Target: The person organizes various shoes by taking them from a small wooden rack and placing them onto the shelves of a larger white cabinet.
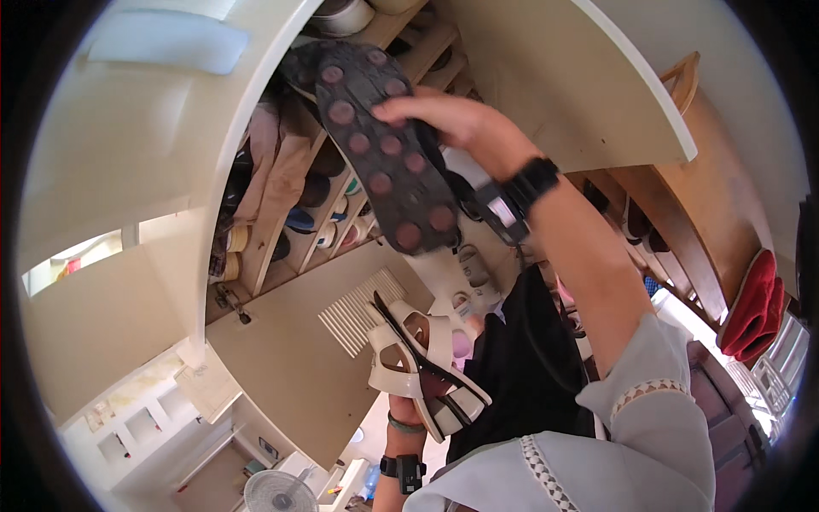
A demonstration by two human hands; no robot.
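Up at the shoe cabinet, my right hand [448, 118] grips a black shoe [367, 183] by its side, thumb pressed on the sole. That dark sole, dotted with several reddish round studs, faces me, so the upper is mostly hidden. Lower down, my left hand [405, 411] holds a pair of white open sandals [439, 341] with brown insoles, pressed together and tilted. The sandals cover most of its fingers. Behind the black shoe, the cabinet shelves [286, 260] carry several other shoes and a light pinkish-brown cloth or bag [281, 162].
Cabinet doors stand open at left [136, 307] and upper right [589, 94]. A vented panel [363, 311] lies below the shelves. Grey slippers [473, 266] rest on the floor. Red footwear [755, 307] sits on a wooden rack [717, 179] at right. A fan [280, 493] stands lower left.
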